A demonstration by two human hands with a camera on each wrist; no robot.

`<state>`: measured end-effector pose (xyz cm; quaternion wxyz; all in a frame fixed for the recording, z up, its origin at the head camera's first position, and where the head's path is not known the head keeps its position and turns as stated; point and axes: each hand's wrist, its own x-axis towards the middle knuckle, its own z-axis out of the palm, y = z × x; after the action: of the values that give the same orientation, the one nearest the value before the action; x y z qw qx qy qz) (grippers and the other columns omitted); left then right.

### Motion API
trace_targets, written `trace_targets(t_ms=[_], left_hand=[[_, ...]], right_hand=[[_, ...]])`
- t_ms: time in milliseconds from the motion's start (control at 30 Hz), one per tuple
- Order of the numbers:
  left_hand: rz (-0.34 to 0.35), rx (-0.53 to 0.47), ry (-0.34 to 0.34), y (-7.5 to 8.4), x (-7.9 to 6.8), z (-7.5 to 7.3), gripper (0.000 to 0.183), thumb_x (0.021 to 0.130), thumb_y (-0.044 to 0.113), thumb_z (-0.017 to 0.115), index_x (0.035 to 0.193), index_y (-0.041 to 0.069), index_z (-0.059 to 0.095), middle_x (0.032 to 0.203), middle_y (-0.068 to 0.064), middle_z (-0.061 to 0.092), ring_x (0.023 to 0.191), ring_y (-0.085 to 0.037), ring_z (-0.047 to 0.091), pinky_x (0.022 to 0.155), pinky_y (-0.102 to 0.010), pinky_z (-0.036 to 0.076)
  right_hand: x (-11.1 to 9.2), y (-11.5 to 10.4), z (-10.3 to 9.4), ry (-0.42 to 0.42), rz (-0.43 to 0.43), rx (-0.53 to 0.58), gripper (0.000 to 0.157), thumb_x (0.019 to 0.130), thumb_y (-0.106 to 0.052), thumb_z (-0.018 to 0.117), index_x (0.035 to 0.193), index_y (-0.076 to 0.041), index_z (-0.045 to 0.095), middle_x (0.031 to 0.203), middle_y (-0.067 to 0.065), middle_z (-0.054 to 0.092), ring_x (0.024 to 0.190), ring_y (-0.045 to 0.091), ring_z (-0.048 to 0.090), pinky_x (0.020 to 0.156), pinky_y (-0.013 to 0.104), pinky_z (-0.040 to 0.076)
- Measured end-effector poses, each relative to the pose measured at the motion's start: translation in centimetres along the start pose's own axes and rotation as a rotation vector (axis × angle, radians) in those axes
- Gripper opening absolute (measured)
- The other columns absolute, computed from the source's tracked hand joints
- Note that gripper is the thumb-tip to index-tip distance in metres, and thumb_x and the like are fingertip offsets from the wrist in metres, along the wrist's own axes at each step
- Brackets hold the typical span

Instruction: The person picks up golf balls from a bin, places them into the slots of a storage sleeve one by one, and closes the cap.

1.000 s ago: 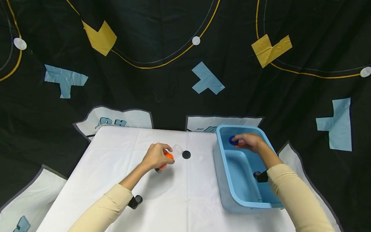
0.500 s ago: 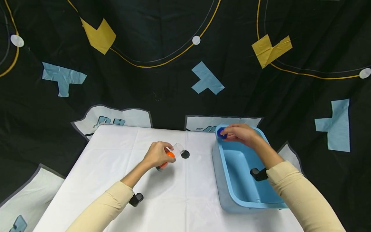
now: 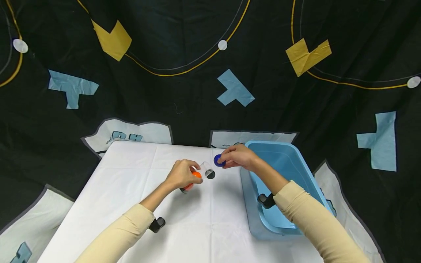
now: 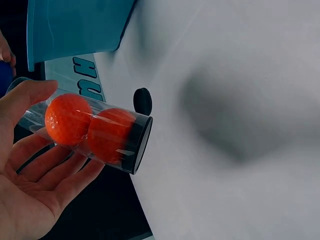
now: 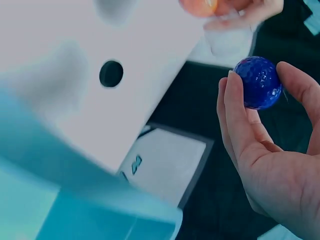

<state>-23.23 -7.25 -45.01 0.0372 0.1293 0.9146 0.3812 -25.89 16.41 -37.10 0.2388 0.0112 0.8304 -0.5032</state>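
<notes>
My left hand (image 3: 181,175) grips a clear plastic tube (image 4: 82,132), tilted, its open end up toward the right hand. Two orange golf balls (image 4: 68,119) sit inside it, stacked against the black cap at the bottom end. My right hand (image 3: 240,157) pinches a blue golf ball (image 5: 257,82) between thumb and fingertips. In the head view the ball hangs just right of the tube's open end, apart from it. A loose black cap (image 3: 210,174) lies on the white table beneath the tube's mouth.
A light blue plastic tub (image 3: 292,175) stands at the table's right, under my right forearm. White cloth covers the table (image 3: 194,226). A black curtain (image 3: 184,106) with taped shapes hangs behind the far edge.
My right hand has lifted the blue golf ball out of the tub, over its left rim, and carried it left to near the tube. The left hand has shifted slightly right.
</notes>
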Motion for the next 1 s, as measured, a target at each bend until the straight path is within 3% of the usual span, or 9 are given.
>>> trace_targets(t_ms=[400, 733, 1000], left_hand=[[0.033, 0.003, -0.007, 0.5, 0.2, -0.4, 0.037, 0.067, 0.023, 0.092, 0.098, 0.01, 0.078, 0.083, -0.005, 0.076, 0.078, -0.016, 0.067, 0.063, -0.025, 0.054], [0.056, 0.016, -0.012, 0.7, 0.2, -0.3, 0.037, 0.066, 0.022, 0.092, 0.097, 0.01, 0.078, 0.083, -0.006, 0.077, 0.077, -0.016, 0.068, 0.063, -0.025, 0.053], [0.052, 0.013, -0.01, 0.4, 0.0, -0.5, 0.032, 0.066, 0.021, 0.092, 0.094, 0.011, 0.078, 0.077, -0.001, 0.076, 0.067, -0.011, 0.066, 0.06, -0.025, 0.052]], right_hand=[[0.9, 0.3, 2.9, 0.019, 0.0, 0.002, 0.038, 0.084, -0.017, 0.08, 0.114, 0.001, 0.067, 0.109, 0.019, 0.073, 0.094, 0.029, 0.076, 0.091, 0.04, 0.059], [0.8, 0.4, 3.3, -0.047, -0.002, 0.059, 0.033, 0.084, -0.012, 0.079, 0.112, 0.001, 0.068, 0.107, 0.018, 0.074, 0.092, 0.027, 0.075, 0.092, 0.038, 0.058], [0.8, 0.6, 3.2, -0.015, 0.005, 0.047, 0.036, 0.085, -0.017, 0.078, 0.117, -0.002, 0.069, 0.114, 0.016, 0.073, 0.099, 0.031, 0.074, 0.096, 0.041, 0.057]])
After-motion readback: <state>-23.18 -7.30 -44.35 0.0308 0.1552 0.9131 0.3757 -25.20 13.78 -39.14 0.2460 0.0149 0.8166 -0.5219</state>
